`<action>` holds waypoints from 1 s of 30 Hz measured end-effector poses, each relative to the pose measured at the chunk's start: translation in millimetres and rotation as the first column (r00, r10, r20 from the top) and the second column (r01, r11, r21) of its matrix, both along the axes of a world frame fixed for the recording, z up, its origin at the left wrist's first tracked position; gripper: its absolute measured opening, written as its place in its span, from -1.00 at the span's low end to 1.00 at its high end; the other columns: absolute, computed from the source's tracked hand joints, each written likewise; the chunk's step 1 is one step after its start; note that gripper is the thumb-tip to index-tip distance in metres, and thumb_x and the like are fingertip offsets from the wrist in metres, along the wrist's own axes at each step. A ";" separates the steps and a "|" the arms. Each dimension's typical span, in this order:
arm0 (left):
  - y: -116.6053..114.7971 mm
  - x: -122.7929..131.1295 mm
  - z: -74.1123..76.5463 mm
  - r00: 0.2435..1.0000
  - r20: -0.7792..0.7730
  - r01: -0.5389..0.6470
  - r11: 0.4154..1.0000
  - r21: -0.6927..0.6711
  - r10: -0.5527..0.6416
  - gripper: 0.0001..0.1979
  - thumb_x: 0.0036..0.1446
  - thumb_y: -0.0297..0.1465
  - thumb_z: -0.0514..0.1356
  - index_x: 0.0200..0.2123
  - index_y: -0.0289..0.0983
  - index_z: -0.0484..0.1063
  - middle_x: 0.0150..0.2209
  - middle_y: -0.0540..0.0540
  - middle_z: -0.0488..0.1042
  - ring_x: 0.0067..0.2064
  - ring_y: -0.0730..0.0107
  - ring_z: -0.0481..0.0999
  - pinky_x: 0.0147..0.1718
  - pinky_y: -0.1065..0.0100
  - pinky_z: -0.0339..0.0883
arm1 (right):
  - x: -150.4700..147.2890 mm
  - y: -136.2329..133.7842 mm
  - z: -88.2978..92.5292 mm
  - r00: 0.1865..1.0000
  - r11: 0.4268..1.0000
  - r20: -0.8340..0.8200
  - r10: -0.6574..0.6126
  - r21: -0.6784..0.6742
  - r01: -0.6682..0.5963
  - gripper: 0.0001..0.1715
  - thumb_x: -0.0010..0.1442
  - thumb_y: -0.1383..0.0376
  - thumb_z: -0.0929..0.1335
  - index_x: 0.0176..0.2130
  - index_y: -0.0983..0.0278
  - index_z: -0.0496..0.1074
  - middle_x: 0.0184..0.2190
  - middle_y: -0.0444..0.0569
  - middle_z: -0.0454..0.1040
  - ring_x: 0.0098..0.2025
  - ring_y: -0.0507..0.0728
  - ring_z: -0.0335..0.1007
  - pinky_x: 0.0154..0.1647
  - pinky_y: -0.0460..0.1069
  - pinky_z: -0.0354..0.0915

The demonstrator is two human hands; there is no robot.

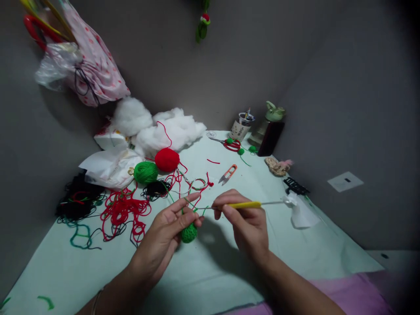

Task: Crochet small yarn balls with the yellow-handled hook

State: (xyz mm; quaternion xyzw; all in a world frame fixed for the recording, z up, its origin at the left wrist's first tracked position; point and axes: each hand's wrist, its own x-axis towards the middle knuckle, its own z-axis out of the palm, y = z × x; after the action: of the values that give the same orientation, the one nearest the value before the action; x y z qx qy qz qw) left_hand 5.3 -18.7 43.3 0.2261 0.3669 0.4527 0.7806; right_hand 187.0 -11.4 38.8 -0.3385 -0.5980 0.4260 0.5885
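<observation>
Between the thumb and fingers of my left hand [169, 227] is a small green crochet piece [189, 233], rounded at its lower end. Green yarn runs from it over my raised forefinger toward a green yarn ball [146, 172]. My right hand [247, 221] grips a crochet hook [244, 204] by its yellow handle. The hook's metal tip points left and reaches the top of the green piece; whether it is through a stitch is too small to tell. A second metal shaft sticks out from the handle's right end.
Left of my hands lie a red yarn ball [167, 160], tangled red yarn [123, 210], black yarn [78, 197] and white stuffing [170, 131]. Beyond them are orange thread snips [228, 174], red-handled scissors [232, 145], a pen cup [241, 127] and a bottle [262, 129]. Crumpled white tissue [303, 212] lies right.
</observation>
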 end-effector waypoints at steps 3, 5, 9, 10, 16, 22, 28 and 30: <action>0.6 0.1 -0.4 0.999 -0.033 -0.023 0.999 0.028 0.024 -0.56 0.05 -0.36 0.49 0.02 -0.22 0.58 -0.43 0.01 0.56 -0.32 0.47 0.53 -0.29 0.50 0.30 | -1.2 6.6 0.1 0.973 0.964 -0.224 0.060 -0.240 -0.115 -0.86 0.30 0.18 0.47 -0.23 0.18 0.65 -0.36 -0.07 0.53 -0.41 0.05 0.43 -0.37 -0.03 0.42; -0.2 3.1 -1.5 0.998 -0.054 -0.033 0.998 0.051 0.036 -0.63 0.03 -0.37 0.49 -0.06 -0.21 0.60 -0.41 0.02 0.58 -0.32 0.46 0.54 -0.26 0.49 0.32 | -5.1 7.3 -3.4 0.957 0.923 -0.280 0.081 -0.342 -0.178 -0.82 0.25 0.14 0.50 -0.26 0.21 0.64 -0.41 -0.09 0.53 -0.44 0.04 0.44 -0.39 -0.05 0.42; -3.0 9.2 -3.9 0.997 -0.054 -0.044 0.995 0.088 0.049 -0.83 0.04 -0.36 0.48 -0.33 -0.24 0.58 -0.41 0.01 0.61 -0.31 0.44 0.55 -0.20 0.46 0.37 | -14.0 3.9 -12.5 0.972 0.924 -0.203 0.120 -0.335 -0.184 -0.81 0.27 0.15 0.49 -0.21 0.23 0.63 -0.44 -0.11 0.52 -0.43 0.05 0.47 -0.36 -0.05 0.44; -3.6 9.6 -4.4 0.998 -0.046 -0.047 0.995 0.092 0.052 -0.82 0.03 -0.35 0.49 -0.36 -0.24 0.57 -0.43 0.01 0.61 -0.32 0.45 0.55 -0.20 0.47 0.37 | -14.4 3.4 -12.4 0.977 0.935 -0.172 0.129 -0.305 -0.178 -0.81 0.29 0.16 0.47 -0.20 0.22 0.63 -0.43 -0.11 0.52 -0.42 0.04 0.48 -0.35 -0.05 0.44; 0.2 -2.7 -2.4 0.996 -0.027 -0.089 0.994 0.063 0.091 -0.78 0.01 -0.31 0.52 -0.38 -0.23 0.56 -0.43 0.05 0.58 -0.34 0.51 0.53 -0.32 0.56 0.37 | 15.3 14.9 11.8 0.907 0.980 0.373 0.196 -0.056 -0.188 -0.70 0.31 0.26 0.46 0.04 0.11 0.57 -0.05 0.01 0.59 -0.07 0.16 0.53 -0.09 0.05 0.47; 9.6 -32.7 14.1 0.979 0.157 -0.147 0.983 0.113 0.128 -0.73 -0.11 -0.33 0.58 -0.45 -0.23 0.55 -0.36 0.08 0.55 -0.30 0.50 0.55 -0.21 0.52 0.53 | 58.3 51.1 2.1 0.218 0.975 0.953 -0.213 0.223 -0.023 -0.48 0.39 0.55 0.17 0.21 0.28 0.40 0.18 0.19 0.48 0.17 0.26 0.42 0.09 0.15 0.40; 5.9 -50.8 20.0 0.956 0.218 -0.236 0.955 0.180 0.195 -0.75 -0.09 -0.40 0.55 -0.54 -0.17 0.52 -0.18 0.00 0.65 0.19 0.15 0.52 0.12 0.20 0.53 | 78.3 102.1 -21.3 0.009 0.985 0.988 -0.154 0.154 -0.075 -0.67 0.36 0.56 0.23 0.00 0.37 0.48 0.00 0.28 0.53 0.10 0.34 0.38 0.05 0.16 0.32; 5.6 -52.4 18.1 0.955 0.228 -0.236 0.949 0.209 0.187 -0.76 -0.07 -0.34 0.54 -0.54 -0.17 0.53 -0.10 -0.05 0.66 0.33 -0.01 0.39 0.27 -0.05 0.36 | 83.8 113.8 -23.7 -0.017 0.985 0.991 -0.133 0.130 -0.113 -0.76 0.37 0.52 0.27 -0.08 0.35 0.49 -0.10 0.21 0.53 0.03 0.30 0.39 0.07 0.14 0.28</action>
State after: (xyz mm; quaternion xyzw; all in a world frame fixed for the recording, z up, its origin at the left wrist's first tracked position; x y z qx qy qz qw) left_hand -47.1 -13.1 61.5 0.2276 0.2505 0.5950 0.7290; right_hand 270.8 102.4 15.1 -0.4928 -0.8700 -0.0006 0.0151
